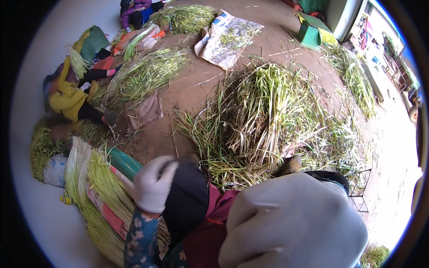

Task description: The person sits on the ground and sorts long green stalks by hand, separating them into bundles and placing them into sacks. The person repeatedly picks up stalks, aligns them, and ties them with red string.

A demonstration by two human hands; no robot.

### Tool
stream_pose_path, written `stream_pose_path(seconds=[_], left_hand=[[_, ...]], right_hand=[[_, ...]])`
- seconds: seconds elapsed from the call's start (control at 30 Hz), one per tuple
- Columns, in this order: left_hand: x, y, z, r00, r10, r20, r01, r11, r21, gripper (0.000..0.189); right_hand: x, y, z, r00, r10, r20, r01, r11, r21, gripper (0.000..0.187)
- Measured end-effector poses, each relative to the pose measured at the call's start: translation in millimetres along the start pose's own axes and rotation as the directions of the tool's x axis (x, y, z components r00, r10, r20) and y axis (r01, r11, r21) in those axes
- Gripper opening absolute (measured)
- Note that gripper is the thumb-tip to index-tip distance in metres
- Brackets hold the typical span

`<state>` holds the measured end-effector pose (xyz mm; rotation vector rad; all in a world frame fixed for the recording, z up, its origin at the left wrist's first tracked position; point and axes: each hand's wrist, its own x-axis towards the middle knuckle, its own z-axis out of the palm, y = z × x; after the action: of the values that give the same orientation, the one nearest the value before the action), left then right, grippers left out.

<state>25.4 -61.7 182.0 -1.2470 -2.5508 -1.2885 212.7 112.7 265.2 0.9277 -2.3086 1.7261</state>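
Note:
My left hand, in a white knit glove, is raised over my dark-clad leg. Its fingers curl loosely, with a gap before the thumb and nothing visible in it. To its left lie long pale-green stalks in bundles on red and white sacking. A large, pale gloved shape close to the camera, apparently my right hand, covers the lower right; its grip cannot be made out. Beyond my legs a thick bundle of leafy green stalks with dry, brownish ends rests on a wide heap of loose leaves and stalks.
A person in yellow sits at the left among stalks, another in purple farther back. A printed woven sack lies on the earthen floor. A green container stands near the doorway; a thin metal frame is at right.

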Motion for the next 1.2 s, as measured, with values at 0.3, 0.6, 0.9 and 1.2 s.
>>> stream_pose_path(seconds=[0.3, 0.6, 0.9, 1.2], left_hand=[[75.3, 45.0, 134.4, 0.874, 0.178, 0.453, -0.053, 0.960, -0.274, 0.018], [86.1, 24.4, 140.7, 0.862, 0.017, 0.506, 0.286, 0.809, -0.514, 0.014], [95.5, 34.9, 130.4, 0.690, -0.106, 0.716, 0.515, 0.767, -0.382, 0.020], [105.6, 43.2, 118.3, 0.613, -0.134, 0.778, 0.618, 0.695, -0.367, 0.021]], right_hand=[[-8.8, 0.8, -24.0, 0.994, -0.018, -0.106, 0.009, 0.996, -0.084, 0.037], [-157.6, 219.2, -130.8, -0.176, 0.398, -0.900, -0.668, 0.624, 0.406, 0.021], [-262.4, 405.9, -22.2, -0.366, 0.488, -0.792, -0.920, -0.063, 0.387, 0.045], [-312.6, 380.2, -43.3, -0.570, 0.384, -0.726, -0.701, 0.233, 0.674, 0.036]])
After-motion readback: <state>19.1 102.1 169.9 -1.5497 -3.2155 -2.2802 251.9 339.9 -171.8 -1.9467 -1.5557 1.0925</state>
